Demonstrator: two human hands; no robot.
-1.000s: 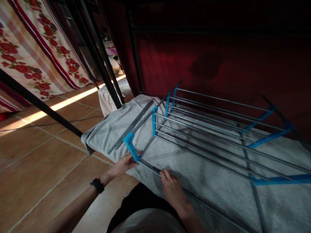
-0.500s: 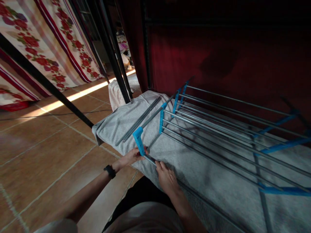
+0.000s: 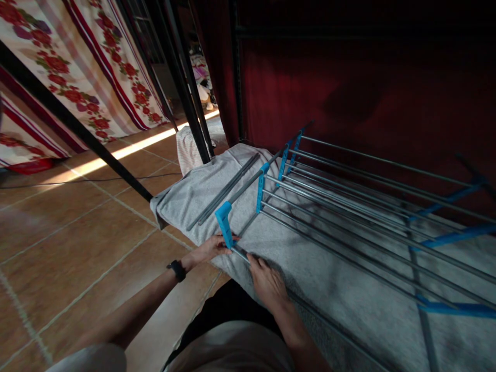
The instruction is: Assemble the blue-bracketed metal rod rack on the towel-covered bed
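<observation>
A rack of grey metal rods (image 3: 341, 219) joined by blue plastic brackets lies across the grey cloth. At its near left corner, my left hand (image 3: 214, 248) grips the lower end of a blue plastic bracket (image 3: 223, 223). My right hand (image 3: 266, 279) is closed around a metal rod (image 3: 241, 252) just to the right of that bracket. The rod's end meets the bracket's lower end between my hands; my fingers partly hide the joint. Two loose grey tubes (image 3: 222, 194) rest side by side on the cloth, beyond the bracket.
Grey cloth (image 3: 170, 204) covers the low platform under the rack. Black metal posts (image 3: 189, 88) stand at the left, and a slanting black bar (image 3: 89, 139) crosses above the tiled floor (image 3: 96, 248). Dark red fabric (image 3: 329, 93) hangs behind; a floral curtain (image 3: 85, 67) hangs at far left.
The view has shifted slightly, so everything sits a little further right. Both hands keep their places on the bracket and the rod.
</observation>
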